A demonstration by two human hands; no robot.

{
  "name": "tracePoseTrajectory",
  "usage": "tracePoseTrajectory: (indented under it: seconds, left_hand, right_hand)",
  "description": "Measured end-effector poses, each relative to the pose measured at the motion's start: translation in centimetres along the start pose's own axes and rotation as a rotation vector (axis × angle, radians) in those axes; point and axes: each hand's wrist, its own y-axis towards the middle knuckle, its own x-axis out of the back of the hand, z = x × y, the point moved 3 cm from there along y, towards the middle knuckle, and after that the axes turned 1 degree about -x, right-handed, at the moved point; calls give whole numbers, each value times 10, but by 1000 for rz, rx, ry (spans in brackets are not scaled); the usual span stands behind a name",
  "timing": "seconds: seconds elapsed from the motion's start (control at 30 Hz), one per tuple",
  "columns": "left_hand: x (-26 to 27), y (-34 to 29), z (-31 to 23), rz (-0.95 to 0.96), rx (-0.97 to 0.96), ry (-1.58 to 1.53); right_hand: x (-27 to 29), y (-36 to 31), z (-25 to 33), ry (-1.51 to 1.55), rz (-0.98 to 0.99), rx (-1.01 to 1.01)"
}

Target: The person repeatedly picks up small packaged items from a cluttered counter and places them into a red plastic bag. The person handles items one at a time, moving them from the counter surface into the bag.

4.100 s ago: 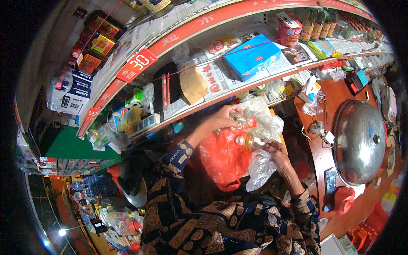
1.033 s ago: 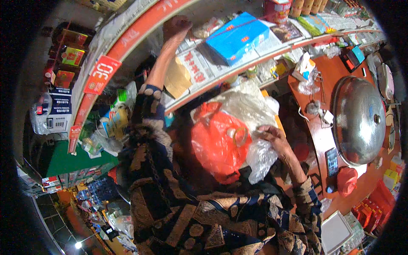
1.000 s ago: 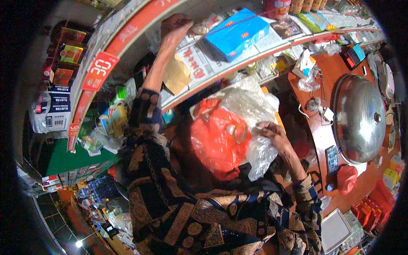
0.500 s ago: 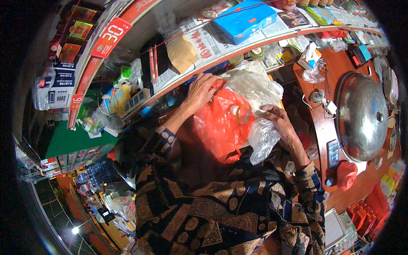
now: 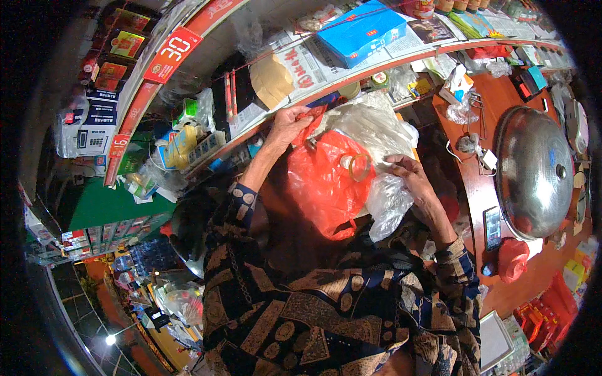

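A thin red plastic bag (image 5: 326, 200) is spread out in front of me. My left hand (image 5: 290, 128) is closed on its upper left corner, which is drawn up toward the shelf edge. A yellowish ring, like a roll of tape (image 5: 369, 168), rests on the red bag beside a small white round piece (image 5: 345, 161). My right hand (image 5: 411, 177) pinches the edge of a clear plastic bag (image 5: 387, 203), with its thumb and fingers together. Behind the red bag is a crumpled whitish plastic bag (image 5: 370, 122). What lies under the bags is hidden.
A shelf ahead carries a blue box (image 5: 364, 31), newspaper and a brown paper piece (image 5: 271, 81). On the reddish table at right are a large metal lid (image 5: 533, 172), a phone (image 5: 492, 229) and a red crumpled bag (image 5: 513, 260). Left stands a green cabinet (image 5: 103, 207).
My left hand has shifted slightly left and up, pulling the red bag's corner out with it. My right hand, the ring and the clear bag have stayed nearly in place.
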Motion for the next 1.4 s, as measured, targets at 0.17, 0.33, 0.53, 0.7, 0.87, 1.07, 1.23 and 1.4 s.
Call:
tracePoseTrajectory:
  seconds: [0.17,0.33,0.53,0.7,0.87,1.07,1.23,1.4]
  left_hand:
    - [-6,-4,-13,81,93,-216]
    - [-11,-3,-27,168,46,-439]
    - [-8,1,-27,78,31,-227]
    - [-3,8,-27,-2,-191,162]
    - [-8,4,-44,-77,-283,348]
    - [-6,6,-45,-137,-249,266]
    - [1,18,-32,-143,-295,209]
    - [-2,18,-38,-99,-305,165]
  right_hand:
    - [3,3,-5,26,3,-7]
    - [6,6,-8,-20,4,-3]
    - [4,5,-5,0,-2,33]
    - [1,4,-3,7,11,-3]
    - [4,3,-3,-16,9,-22]
    - [0,1,5,-113,1,-22]
    - [1,2,2,-80,16,3]
    - [6,3,-1,-108,-2,-34]
